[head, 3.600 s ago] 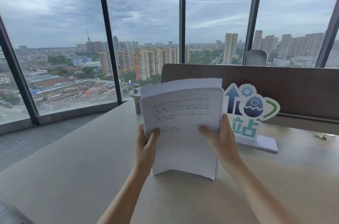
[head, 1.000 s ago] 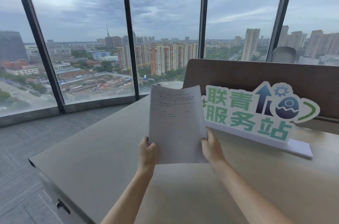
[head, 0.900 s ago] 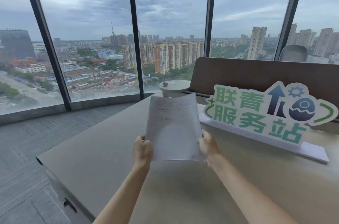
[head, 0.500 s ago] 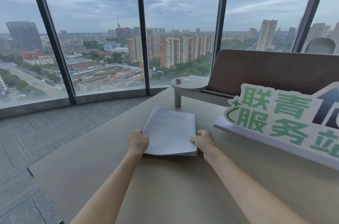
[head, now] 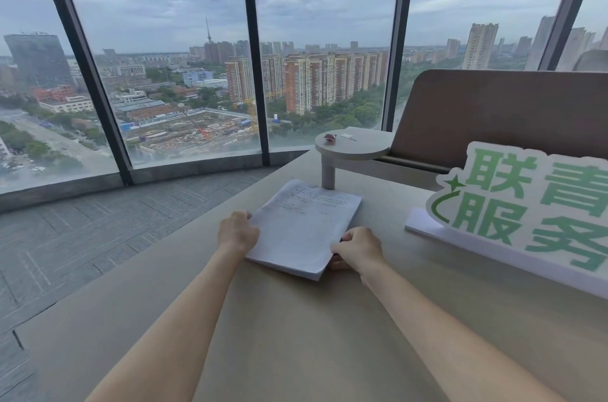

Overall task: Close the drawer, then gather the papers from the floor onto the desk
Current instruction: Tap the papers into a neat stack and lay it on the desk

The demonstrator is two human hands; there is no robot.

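Observation:
A stack of white printed papers (head: 304, 225) lies flat on the beige desk (head: 296, 329), a little left of the desk's middle. My left hand (head: 237, 232) curls around the stack's left edge. My right hand (head: 357, 248) grips the stack's near right corner, thumb under the sheets. The drawer is out of view, and the visible grey floor (head: 82, 237) shows no papers.
A white and green standing sign (head: 526, 214) occupies the desk's right side. A small round shelf on a post (head: 353, 146) stands just behind the papers, with small items on it. A brown divider panel (head: 500, 115) runs behind. Floor-to-ceiling windows are at left and ahead.
The stack went from upright between my hands down to lying flat on the desk. Both hands stayed on its edges. The view swung left.

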